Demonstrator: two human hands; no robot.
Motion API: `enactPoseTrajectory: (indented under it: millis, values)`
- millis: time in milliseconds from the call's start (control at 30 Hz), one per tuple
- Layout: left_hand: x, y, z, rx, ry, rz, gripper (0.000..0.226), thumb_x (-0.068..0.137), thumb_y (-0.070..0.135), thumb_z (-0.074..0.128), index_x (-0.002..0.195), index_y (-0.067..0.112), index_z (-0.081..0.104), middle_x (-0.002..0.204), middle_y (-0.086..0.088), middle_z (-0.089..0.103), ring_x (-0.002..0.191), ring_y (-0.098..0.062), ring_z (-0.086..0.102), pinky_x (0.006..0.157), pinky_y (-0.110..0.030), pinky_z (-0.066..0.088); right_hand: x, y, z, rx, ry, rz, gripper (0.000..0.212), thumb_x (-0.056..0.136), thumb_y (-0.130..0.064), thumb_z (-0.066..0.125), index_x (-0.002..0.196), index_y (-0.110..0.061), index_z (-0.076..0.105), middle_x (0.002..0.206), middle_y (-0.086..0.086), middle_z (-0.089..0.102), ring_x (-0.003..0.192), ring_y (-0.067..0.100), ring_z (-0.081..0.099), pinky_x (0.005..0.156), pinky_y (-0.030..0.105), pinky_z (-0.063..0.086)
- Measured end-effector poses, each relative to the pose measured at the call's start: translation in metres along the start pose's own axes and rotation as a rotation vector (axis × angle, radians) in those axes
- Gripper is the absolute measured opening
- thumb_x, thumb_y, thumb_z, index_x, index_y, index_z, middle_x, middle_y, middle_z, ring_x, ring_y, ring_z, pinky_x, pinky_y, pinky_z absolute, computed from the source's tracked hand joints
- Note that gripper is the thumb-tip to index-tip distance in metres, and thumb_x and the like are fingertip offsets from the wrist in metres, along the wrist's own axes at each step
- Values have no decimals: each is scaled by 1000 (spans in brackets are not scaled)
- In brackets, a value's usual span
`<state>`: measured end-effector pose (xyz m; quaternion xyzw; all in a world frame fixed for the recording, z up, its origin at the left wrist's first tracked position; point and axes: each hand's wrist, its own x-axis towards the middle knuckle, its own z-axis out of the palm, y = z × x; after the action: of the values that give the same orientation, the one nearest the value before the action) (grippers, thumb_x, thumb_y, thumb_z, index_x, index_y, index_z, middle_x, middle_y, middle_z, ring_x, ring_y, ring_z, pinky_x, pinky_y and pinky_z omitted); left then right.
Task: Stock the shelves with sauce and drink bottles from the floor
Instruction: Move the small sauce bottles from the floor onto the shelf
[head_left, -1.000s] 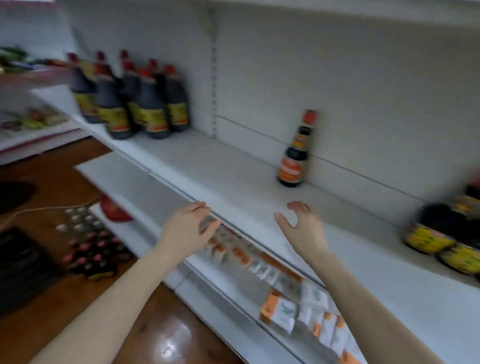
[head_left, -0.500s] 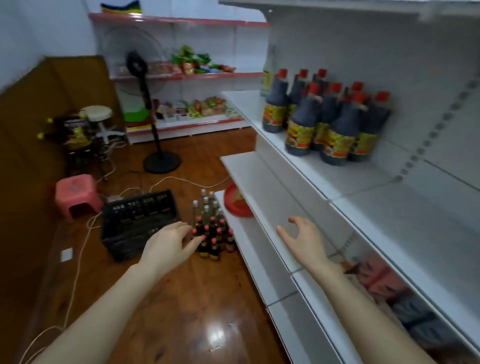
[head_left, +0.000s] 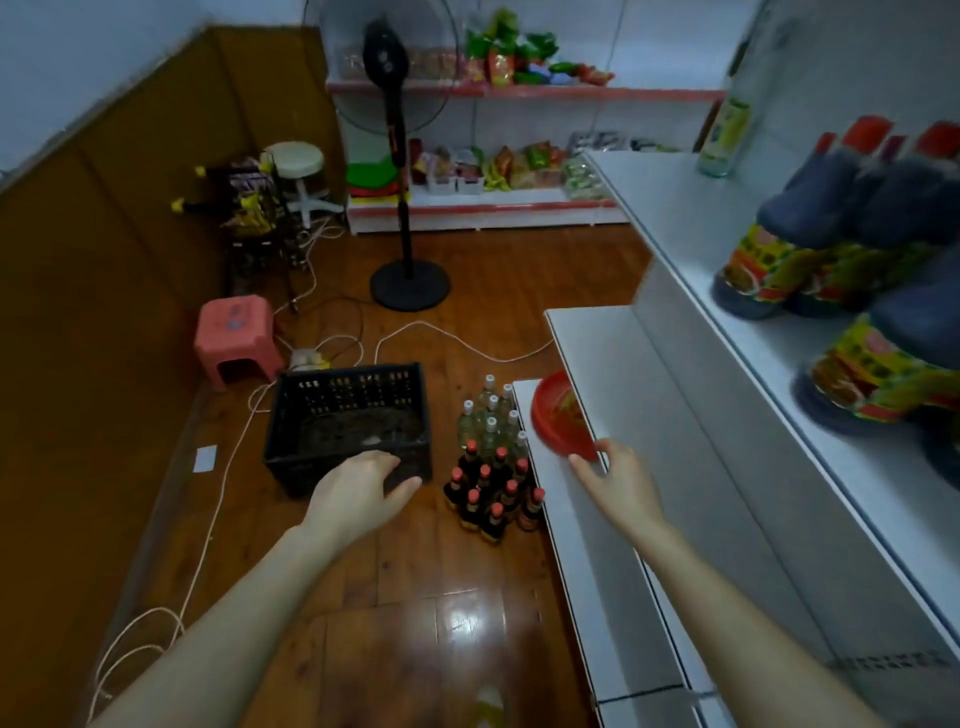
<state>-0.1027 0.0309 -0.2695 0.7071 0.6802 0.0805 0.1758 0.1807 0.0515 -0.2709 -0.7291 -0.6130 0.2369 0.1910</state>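
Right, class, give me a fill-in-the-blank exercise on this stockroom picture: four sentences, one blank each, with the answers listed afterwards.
1. The bottles still to be stocked stand on the wooden ____.
2. The black plastic crate to the left of those bottles holds ____ bottles.
3. Both the left hand and the right hand are ____, holding nothing.
4. The small plastic stool near the crate is ____ in colour.

Missing words: floor; no; open; pink

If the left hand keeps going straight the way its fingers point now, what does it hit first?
Probably the near rim of the black crate: the left hand, open and empty, points forward and slightly right over that corner. Depth is unclear from this single view; if it is higher than it looks, it may pass above the rim.
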Motion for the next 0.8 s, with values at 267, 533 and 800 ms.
enactPoseTrajectory:
  millis: [267,533,800]
  values:
    - [101,-29,18,-45,-162,-14,56,89,48,50,129,9,51,134,-7,53,122,-20,50,98,-32,44,90,-22,39,-10,-58,74,52,87,-35,58,125,-1,51,126,17,56,118,30,51,93,31,40]
    - [202,-71,51,37,-356,201,50,91,44,49,123,7,55,127,-8,57,117,-23,53,94,-34,45,120,-23,108,18,-6,350,53,89,-33,56,130,-1,47,133,16,52,125,28,46,100,31,36]
    - [263,-122,151,55,-481,350,50,88,46,51,119,7,56,123,-11,57,113,-27,54,91,-40,48,126,11,222,37,11,559,45,88,-33,57,123,-4,50,125,16,56,116,30,51,90,33,41]
